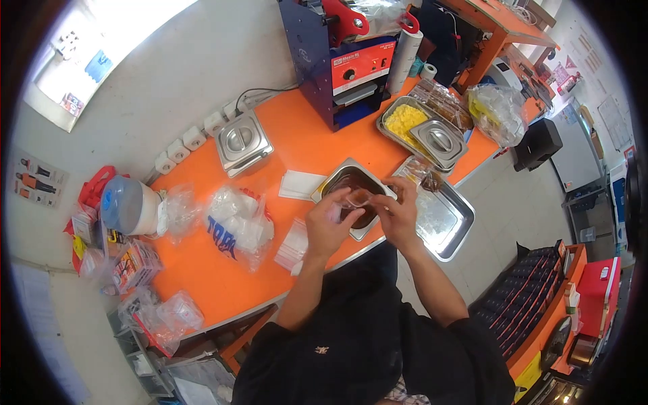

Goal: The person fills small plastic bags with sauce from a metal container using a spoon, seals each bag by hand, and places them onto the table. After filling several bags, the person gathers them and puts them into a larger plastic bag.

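Both my hands meet over a deep steel pan (350,163) of dark brown sauce (351,179). Between them is a small clear plastic bag (358,198) that looks brown inside. My left hand (327,221) pinches its near left side with curled fingers. On the other side, my right hand (399,214) grips the bag's edge between thumb and fingers. White paper-like sheets (301,184) lie left of the pan, and a stack of clear small bags (293,246) is by my left wrist.
A steel tray (445,226) sits right of the pan. Behind it, another pan holds yellow food (405,120) under a partly set lid (441,140). A lidded steel container (244,143), a plastic bag of packs (239,223) and a blue-red sealing machine (344,67) share the orange table (182,263).
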Tool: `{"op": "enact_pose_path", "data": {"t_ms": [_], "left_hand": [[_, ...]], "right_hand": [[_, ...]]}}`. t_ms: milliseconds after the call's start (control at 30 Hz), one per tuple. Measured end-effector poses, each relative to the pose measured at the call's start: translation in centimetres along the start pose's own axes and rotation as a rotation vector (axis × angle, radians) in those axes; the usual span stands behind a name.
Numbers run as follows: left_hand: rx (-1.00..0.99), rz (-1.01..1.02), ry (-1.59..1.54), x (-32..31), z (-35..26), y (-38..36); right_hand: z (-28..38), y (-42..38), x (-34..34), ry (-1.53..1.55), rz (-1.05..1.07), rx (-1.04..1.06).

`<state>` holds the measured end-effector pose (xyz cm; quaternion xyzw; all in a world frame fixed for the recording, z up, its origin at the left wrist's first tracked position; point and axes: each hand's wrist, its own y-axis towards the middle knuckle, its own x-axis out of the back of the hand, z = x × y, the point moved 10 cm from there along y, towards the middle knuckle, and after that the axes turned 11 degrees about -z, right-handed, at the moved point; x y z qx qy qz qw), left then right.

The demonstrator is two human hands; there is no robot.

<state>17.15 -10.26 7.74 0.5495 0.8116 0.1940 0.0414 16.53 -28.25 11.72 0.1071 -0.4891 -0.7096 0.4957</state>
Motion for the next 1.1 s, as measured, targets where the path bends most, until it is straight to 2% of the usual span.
{"op": "enact_pose_path", "data": {"t_ms": [33,100,133,167,200,300,400,467,500,567,600,667,733,867,933,1000,1100], "left_hand": [[0.023,0.036,-0.088,-0.1,0.1,-0.2],[0.050,0.083,-0.177,-0.3,-0.9,-0.4],[0.145,0.122,-0.222,-0.6,-0.9,-0.7],[0.240,0.162,-0.266,-1.0,-1.0,-0.9],[0.242,0.171,-0.265,-1.2,-1.3,-1.0],[0.251,0.167,-0.345,-1.6,-2.1,-1.2],[0.349,0.147,-0.379,-3.0,-1.4,-1.8],[0.218,0.117,-0.461,-4.0,-2.3,-1.4],[0.232,0.131,-0.465,-4.3,-2.5,-1.4],[0.208,0.306,-0.389,-6.1,-3.9,-1.8],[0.222,0.322,-0.395,-6.7,-3.8,-2.2],[0.353,0.416,-0.413,-8.9,-2.9,-3.4],[0.354,0.468,-0.420,-10.7,-3.3,-4.3],[0.365,0.580,-0.387,-14.8,-4.0,-6.8],[0.348,0.613,-0.338,-16.8,-4.7,-7.6],[0.361,0.663,-0.327,-19.2,-4.2,-9.2],[0.440,0.713,-0.314,-23.3,-3.5,-10.9]], "right_hand": [[-0.3,-0.1,0.4,0.002,0.000,-0.001],[-0.5,0.3,1.2,0.202,0.048,-0.119],[-0.1,0.3,1.5,0.197,0.043,-0.127],[-0.5,0.2,1.8,0.351,0.000,-0.282],[-1.2,0.0,2.0,0.505,-0.044,-0.434],[-0.4,0.4,2.8,0.588,-0.013,-0.462],[-0.5,0.6,3.3,0.577,0.025,-0.598],[-0.9,0.6,4.1,0.548,0.042,-0.643],[-1.2,0.4,4.3,0.531,0.065,-0.680],[-2.2,-0.1,5.2,0.489,0.053,-0.698],[-2.6,-0.5,5.7,0.463,0.049,-0.706],[-3.1,-0.8,7.1,0.408,0.037,-0.720],[-3.6,-1.3,8.4,0.384,0.082,-0.805],[-5.9,-3.1,12.4,0.416,0.040,-0.885],[-7.1,-3.8,14.8,0.371,0.002,-0.867],[-8.8,-5.3,16.2,0.487,-0.004,-0.964],[-11.9,-5.7,18.9,0.455,0.008,-0.942]]}}
